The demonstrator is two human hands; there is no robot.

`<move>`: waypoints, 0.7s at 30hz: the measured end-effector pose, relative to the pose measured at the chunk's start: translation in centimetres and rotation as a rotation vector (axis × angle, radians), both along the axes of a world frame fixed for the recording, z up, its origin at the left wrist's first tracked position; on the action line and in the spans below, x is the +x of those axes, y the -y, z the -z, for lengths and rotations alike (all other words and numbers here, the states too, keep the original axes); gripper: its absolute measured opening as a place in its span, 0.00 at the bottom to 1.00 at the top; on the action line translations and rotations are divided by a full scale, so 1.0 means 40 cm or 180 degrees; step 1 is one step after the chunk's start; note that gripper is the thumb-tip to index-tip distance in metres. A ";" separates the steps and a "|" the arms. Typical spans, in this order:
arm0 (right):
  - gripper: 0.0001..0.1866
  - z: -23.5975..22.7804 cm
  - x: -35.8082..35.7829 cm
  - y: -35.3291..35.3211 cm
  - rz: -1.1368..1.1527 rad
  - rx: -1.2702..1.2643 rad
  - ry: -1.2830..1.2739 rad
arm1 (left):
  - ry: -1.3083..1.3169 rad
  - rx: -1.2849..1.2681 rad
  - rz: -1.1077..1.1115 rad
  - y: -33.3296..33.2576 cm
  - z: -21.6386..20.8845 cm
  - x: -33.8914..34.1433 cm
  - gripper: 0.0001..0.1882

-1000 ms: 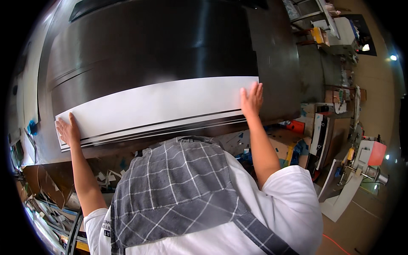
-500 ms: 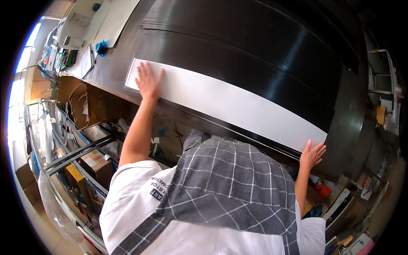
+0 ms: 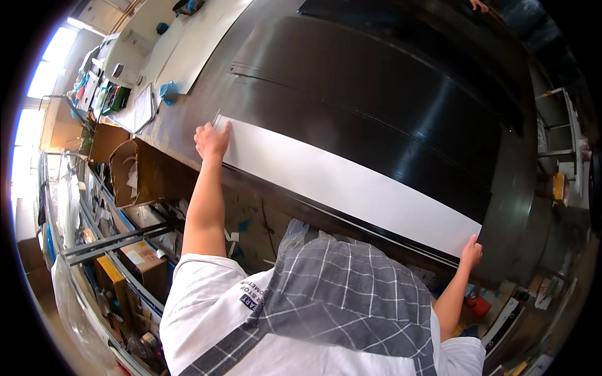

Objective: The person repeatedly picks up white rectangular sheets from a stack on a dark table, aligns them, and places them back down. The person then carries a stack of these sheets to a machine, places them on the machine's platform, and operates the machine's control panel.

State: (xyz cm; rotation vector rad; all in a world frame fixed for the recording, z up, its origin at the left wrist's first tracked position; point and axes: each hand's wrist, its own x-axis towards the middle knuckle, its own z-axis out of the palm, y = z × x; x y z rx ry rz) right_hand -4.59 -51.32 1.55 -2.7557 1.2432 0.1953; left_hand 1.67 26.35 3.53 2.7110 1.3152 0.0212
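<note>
A long white strip point(image 3: 351, 178) of flat sheet material lies along the near edge of a dark sheet-covered table. My left hand point(image 3: 212, 141) closes round its left end, thumb on the white face and fingers curled over the end. At the other end, my right hand point(image 3: 472, 252) is closed on the near right corner, with a digit pointing up along the end edge. Under the strip, thin black and white edges show on the near side. Beyond it lie large glossy black sheets point(image 3: 351, 81).
At far left, a clipboard with paper point(image 3: 144, 108) and a blue crumpled item point(image 3: 168, 93) rest on the table. An open cardboard box point(image 3: 125, 172) stands below, beside a metal rack point(image 3: 119, 241). A ladder-like frame point(image 3: 555, 135) is at right. Another person's hand point(image 3: 479, 5) shows at the far edge.
Both my hands lay flat with fingers spread on the strip; now they are closed at its two ends. The whole view has shifted, and another person's hand has appeared at the far side.
</note>
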 end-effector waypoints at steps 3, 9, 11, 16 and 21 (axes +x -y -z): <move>0.46 0.014 0.018 0.025 0.0367 -0.0082 0.0011 | -0.0146 -0.0279 -0.0237 -0.029 -0.006 0.051 0.43; 0.50 0.016 0.029 0.074 0.0179 0.0437 -0.0089 | -0.0281 -0.0941 -0.0269 -0.146 0.025 0.083 0.46; 0.51 0.006 0.031 0.069 0.0264 0.0430 -0.0038 | -0.0124 -0.1092 -0.0134 -0.196 0.064 0.073 0.46; 0.49 0.063 0.000 0.121 0.0364 0.0268 0.0086 | 0.0244 -0.1262 0.0191 -0.207 0.072 0.104 0.42; 0.44 0.060 -0.016 0.067 0.0404 0.0350 0.0496 | 0.0501 -0.1607 0.0071 -0.226 0.080 0.110 0.38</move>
